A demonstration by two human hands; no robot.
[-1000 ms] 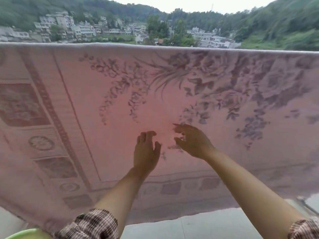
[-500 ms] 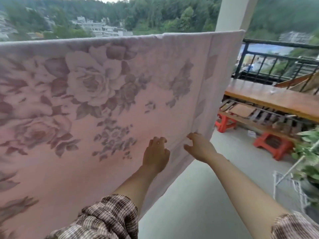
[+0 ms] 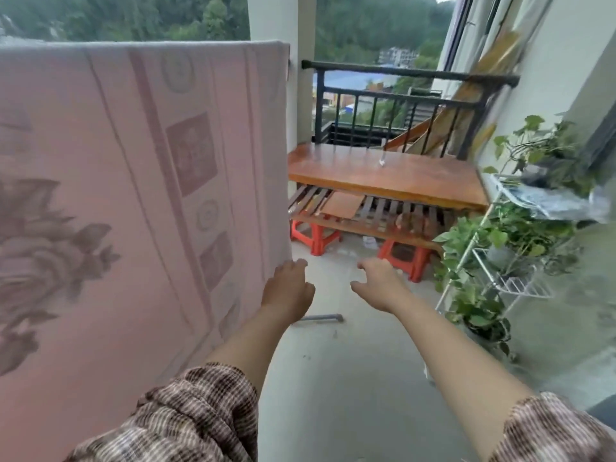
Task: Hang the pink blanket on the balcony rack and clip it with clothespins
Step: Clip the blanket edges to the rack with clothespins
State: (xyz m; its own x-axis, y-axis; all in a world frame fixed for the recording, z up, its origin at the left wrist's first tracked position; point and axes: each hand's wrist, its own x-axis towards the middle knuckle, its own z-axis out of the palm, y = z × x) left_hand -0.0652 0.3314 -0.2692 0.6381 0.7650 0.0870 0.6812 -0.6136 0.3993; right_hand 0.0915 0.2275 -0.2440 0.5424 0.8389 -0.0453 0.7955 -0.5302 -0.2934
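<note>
The pink blanket point(image 3: 140, 195), patterned with darker roses and square borders, hangs spread over a rack rail that it hides; its right edge falls straight down. My left hand point(image 3: 287, 290) is at the lower right edge of the blanket, fingers curled loosely, touching or just beside the cloth. My right hand point(image 3: 378, 284) is out in the air to the right of the blanket, fingers apart and holding nothing. No clothespins show in this view.
A rack foot point(image 3: 321, 317) lies on the concrete floor under my hands. Ahead stands a wooden bench point(image 3: 383, 176) on red stools point(image 3: 315, 236). A black railing point(image 3: 400, 95) and white pillar point(image 3: 281, 21) close the balcony. Potted plants on a white shelf point(image 3: 506, 255) stand right.
My view has swung right along the blanket, from its flowered middle to its right edge. Both hands slid right; the right hand has come off the cloth into open air.
</note>
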